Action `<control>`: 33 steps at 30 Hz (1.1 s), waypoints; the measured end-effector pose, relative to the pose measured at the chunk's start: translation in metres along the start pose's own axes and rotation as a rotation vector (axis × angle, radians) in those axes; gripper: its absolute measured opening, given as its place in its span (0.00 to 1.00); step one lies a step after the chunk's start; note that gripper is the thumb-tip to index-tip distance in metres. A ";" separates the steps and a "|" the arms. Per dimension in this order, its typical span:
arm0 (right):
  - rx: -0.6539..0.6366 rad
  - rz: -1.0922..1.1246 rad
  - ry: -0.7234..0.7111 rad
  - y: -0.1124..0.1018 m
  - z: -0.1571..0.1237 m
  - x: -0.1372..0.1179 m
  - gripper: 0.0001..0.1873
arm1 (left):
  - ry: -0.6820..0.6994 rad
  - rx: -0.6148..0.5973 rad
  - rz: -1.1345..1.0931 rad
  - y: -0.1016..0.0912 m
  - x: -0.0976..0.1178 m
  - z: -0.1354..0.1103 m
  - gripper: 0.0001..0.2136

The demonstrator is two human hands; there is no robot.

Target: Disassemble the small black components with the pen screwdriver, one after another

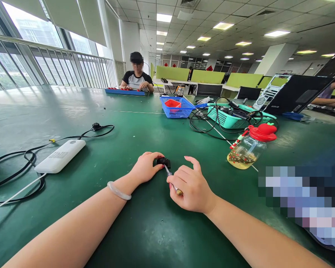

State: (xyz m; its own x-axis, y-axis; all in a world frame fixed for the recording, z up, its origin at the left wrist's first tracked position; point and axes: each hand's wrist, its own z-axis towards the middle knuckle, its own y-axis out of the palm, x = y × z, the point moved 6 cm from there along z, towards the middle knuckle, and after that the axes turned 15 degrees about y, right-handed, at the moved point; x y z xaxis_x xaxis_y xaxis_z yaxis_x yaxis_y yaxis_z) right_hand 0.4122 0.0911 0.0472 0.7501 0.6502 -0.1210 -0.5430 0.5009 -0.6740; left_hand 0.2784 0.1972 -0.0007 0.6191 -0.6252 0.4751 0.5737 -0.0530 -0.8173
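Observation:
My left hand [147, 166], with a pale bangle on its wrist, pinches a small black part [164, 161] against the green tabletop. What kind of part it is cannot be made out, since my fingers cover its left end. In my right hand [191, 184] is a screwdriver [167, 170] with a metal shaft and a yellowish handle end. Its tip points at the near side of the black part and seems to touch it. The index finger of my right hand is raised off the tool, while the thumb and other fingers grip it.
Left lies a white power bank [61, 155] with black cables. To the right stands a glass bottle [242, 153] with a red lid. Further back are a blue basket [178, 111], a green basket [226, 120] of cables, and a person [137, 78] at a blue tray [124, 92].

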 end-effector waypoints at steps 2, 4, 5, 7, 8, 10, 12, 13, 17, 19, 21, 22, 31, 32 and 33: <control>-0.057 -0.040 -0.042 0.004 -0.002 -0.003 0.06 | -0.003 -0.004 0.002 0.000 0.001 0.000 0.15; -0.146 -0.075 -0.099 0.011 -0.005 -0.006 0.04 | -0.008 -0.008 0.001 0.000 0.001 0.000 0.15; -0.197 -0.092 -0.130 0.015 -0.007 -0.008 0.04 | -0.009 -0.009 0.000 0.000 0.001 0.000 0.14; -0.293 -0.119 -0.180 0.024 -0.012 -0.009 0.03 | -0.008 -0.010 0.001 0.000 0.001 0.000 0.14; -0.328 -0.128 -0.193 0.027 -0.014 -0.009 0.02 | -0.006 -0.010 0.002 0.000 0.001 0.000 0.14; -0.364 -0.137 -0.192 0.031 -0.016 -0.007 0.01 | -0.006 -0.006 0.000 -0.001 0.000 0.000 0.14; -0.356 -0.127 -0.179 0.030 -0.015 -0.006 0.03 | -0.013 -0.004 -0.005 -0.001 0.000 0.000 0.14; -0.333 -0.119 -0.172 0.028 -0.014 -0.006 0.04 | -0.017 -0.005 -0.008 -0.001 0.000 0.000 0.15; -0.156 -0.088 -0.103 0.015 -0.008 -0.003 0.09 | -0.021 -0.019 -0.002 0.000 -0.001 0.000 0.16; -0.063 -0.080 -0.045 0.008 -0.005 -0.001 0.08 | -0.017 -0.017 0.003 0.001 -0.002 0.000 0.16; -0.008 -0.074 0.006 0.003 -0.002 0.001 0.06 | -0.017 -0.010 0.002 0.001 -0.003 0.000 0.16; 0.006 -0.070 0.026 0.002 -0.001 0.002 0.05 | -0.019 -0.009 -0.001 0.001 -0.003 0.000 0.16; 0.038 -0.063 0.020 -0.001 -0.002 0.001 0.06 | -0.018 -0.018 -0.004 0.001 -0.002 0.000 0.16; 0.039 -0.063 0.019 -0.001 -0.002 0.001 0.06 | -0.015 -0.017 -0.006 0.001 -0.002 0.000 0.15; 0.039 -0.062 0.020 -0.001 -0.002 0.001 0.06 | -0.014 -0.015 -0.009 0.001 -0.002 0.000 0.15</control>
State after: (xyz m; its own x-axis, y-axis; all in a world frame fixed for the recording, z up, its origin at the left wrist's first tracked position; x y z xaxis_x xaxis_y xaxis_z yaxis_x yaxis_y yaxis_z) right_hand 0.4144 0.0901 0.0466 0.7900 0.6057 -0.0951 -0.5094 0.5621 -0.6516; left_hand 0.2779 0.1982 -0.0021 0.6216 -0.6135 0.4871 0.5712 -0.0706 -0.8178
